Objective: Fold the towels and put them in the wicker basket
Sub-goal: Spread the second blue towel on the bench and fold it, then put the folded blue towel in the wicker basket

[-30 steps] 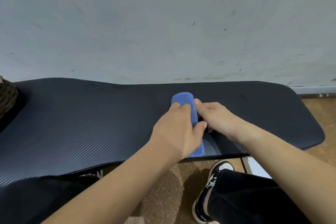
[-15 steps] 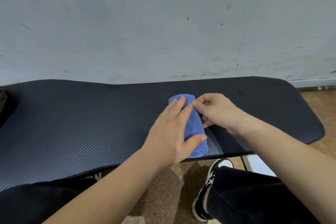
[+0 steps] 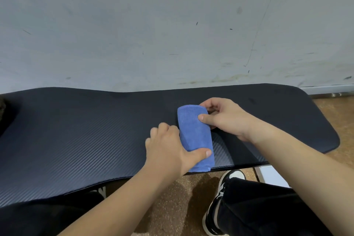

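Blue terry towel (image 3: pixel 193 132), rolled into a short, thick bundle, lies on the dark ribbed foam mat (image 3: pixel 76 130), right of the mat's middle, with its near end at the mat's front edge and its far end pointing towards the mat's back edge. On the mat just left of the roll, the left hand (image 3: pixel 166 151) grips its near end: the thumb lies across the top and the fingers curl against the left side. On the mat to the right of the roll, the right hand (image 3: pixel 226 119) holds the far end, thumb pressed on top and fingers curled round the far right side. Below the mat's front edge, a black-and-white shoe (image 3: pixel 224 188) stands on the brown speckled floor (image 3: pixel 182 197).
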`<state>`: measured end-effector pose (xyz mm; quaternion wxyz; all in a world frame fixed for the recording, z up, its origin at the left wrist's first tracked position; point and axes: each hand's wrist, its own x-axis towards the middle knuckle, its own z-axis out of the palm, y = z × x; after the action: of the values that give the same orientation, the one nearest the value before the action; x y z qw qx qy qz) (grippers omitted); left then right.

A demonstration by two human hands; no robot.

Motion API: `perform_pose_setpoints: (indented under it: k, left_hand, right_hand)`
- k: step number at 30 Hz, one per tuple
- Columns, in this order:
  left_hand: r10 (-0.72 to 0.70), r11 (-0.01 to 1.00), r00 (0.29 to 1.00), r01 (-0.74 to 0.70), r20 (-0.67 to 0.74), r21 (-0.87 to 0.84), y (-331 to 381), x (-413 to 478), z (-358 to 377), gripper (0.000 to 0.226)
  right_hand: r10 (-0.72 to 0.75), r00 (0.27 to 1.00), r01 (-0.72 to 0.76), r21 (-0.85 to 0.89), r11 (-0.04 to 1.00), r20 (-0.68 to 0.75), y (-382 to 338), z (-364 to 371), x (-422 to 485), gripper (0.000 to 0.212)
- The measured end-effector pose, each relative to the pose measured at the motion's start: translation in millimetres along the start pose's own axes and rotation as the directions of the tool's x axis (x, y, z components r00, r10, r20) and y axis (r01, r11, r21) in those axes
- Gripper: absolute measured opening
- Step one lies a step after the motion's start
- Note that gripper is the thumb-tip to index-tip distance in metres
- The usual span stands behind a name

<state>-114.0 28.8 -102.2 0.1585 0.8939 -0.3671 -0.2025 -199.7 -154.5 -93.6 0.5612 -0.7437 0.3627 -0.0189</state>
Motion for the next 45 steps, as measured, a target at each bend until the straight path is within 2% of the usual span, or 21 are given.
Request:
perform_pose_setpoints:
  k: [3, 4, 6, 8, 9, 11, 13, 15, 18, 20, 24, 26, 30, 34, 36, 40, 45]
  left_hand:
    - [0.022, 0.936, 0.990, 0.029, 0.140, -0.351, 0.0, -2.0, 0.1, 0.058]
    - [0.023, 0.908, 0.987, 0.045, 0.157, -0.418, 0.0, -2.1, -3.3, 0.055]
    - [0.024, 0.868, 0.992, 0.042, 0.128, -0.494, -2.9, -0.2, -15.5, 0.050]
    - [0.048, 0.819, 0.993, 0.020, 0.104, -0.573, -8.5, 2.7, -34.6, 0.046]
    - [0.071, 0.808, 0.991, 0.012, 0.117, -0.589, -11.9, 3.0, -45.6, 0.045]
    - [0.145, 0.825, 0.976, -0.029, 0.162, -0.564, -18.3, 0.5, -68.3, 0.042]
    - [0.207, 0.837, 0.960, -0.073, 0.189, -0.543, -25.6, -5.1, -87.7, 0.040]
    - [0.201, 0.841, 0.962, -0.073, 0.184, -0.537, -34.9, -10.5, -100.4, 0.040]
    - [0.103, 0.856, 0.985, -0.017, 0.139, -0.516, -56.1, -18.5, -107.7, 0.041]
    - [0.036, 0.853, 0.984, 0.060, 0.174, -0.519, -73.1, -25.6, -110.0, 0.042]
    - [-0.015, 0.768, 0.972, 0.162, 0.236, -0.620, -106.3, -49.0, -124.6, 0.056]
    - [-0.046, 0.737, 0.980, 0.164, 0.193, -0.656, -120.5, -59.3, -138.9, 0.058]
    - [-0.147, 0.626, 0.984, 0.169, 0.098, -0.761, -159.8, -82.0, -173.4, 0.048]
    - [-0.289, 0.513, 0.956, 0.109, -0.052, -0.852, -211.9, -102.6, -211.9, 0.050]
    - [-0.357, 0.491, 0.927, 0.080, -0.117, -0.867, -240.7, -113.9, -231.5, 0.049]
    - [-0.491, 0.490, 0.841, 0.052, -0.226, -0.870, -302.0, -129.9, -267.0, 0.034]
    - [-0.574, 0.534, 0.717, -0.038, -0.395, -0.845, -369.7, -124.9, -325.4, 0.028]
  right_hand:
    - [0.012, 0.998, -0.017, 0.078, 0.997, 0.055, 1.0, -0.4, -2.1, 0.022]
    - [0.009, 0.997, -0.015, 0.085, 0.996, 0.073, 1.9, -1.5, -2.1, 0.025]
    - [-0.018, 0.993, 0.005, 0.106, 0.994, 0.118, 3.1, -4.5, -2.0, 0.039]
    - [-0.075, 0.982, 0.042, 0.190, 0.981, 0.171, 3.7, -9.5, -2.8, 0.065]
    - [-0.103, 0.974, 0.053, 0.238, 0.970, 0.203, 2.5, -12.4, -3.8, 0.077]
    - [-0.149, 0.942, 0.055, 0.300, 0.952, 0.300, -4.9, -17.0, -8.9, 0.086]
    - [-0.180, 0.897, 0.060, 0.292, 0.955, 0.404, -14.2, -16.0, -15.4, 0.076]
    - [-0.205, 0.874, 0.089, 0.269, 0.959, 0.440, -21.3, -7.8, -21.7, 0.055]
    - [-0.159, 0.913, 0.047, 0.291, 0.956, 0.375, -28.1, 8.7, -27.0, 0.044]
    - [-0.103, 0.941, -0.008, 0.324, 0.946, 0.324, -34.9, 21.2, -32.0, 0.036]
    - [0.014, 0.962, -0.118, 0.368, 0.922, 0.274, -54.0, 58.1, -45.8, 0.028]
    - [0.039, 0.950, -0.156, 0.363, 0.919, 0.309, -68.0, 79.5, -51.1, 0.028]
    - [0.084, 0.919, -0.210, 0.300, 0.930, 0.384, -105.9, 127.4, -55.1, 0.026]
    - [0.108, 0.952, -0.154, 0.143, 0.978, 0.286, -151.3, 191.8, -48.6, 0.028]
    - [0.083, 0.971, -0.109, 0.109, 0.988, 0.224, -179.7, 228.4, -43.0, 0.026]
    - [-0.012, 0.970, -0.015, 0.112, 0.994, 0.244, -237.5, 299.2, -40.6, 0.023]
    - [-0.120, 0.945, 0.095, 0.095, 0.991, 0.306, -285.4, 363.7, -39.9, 0.040]
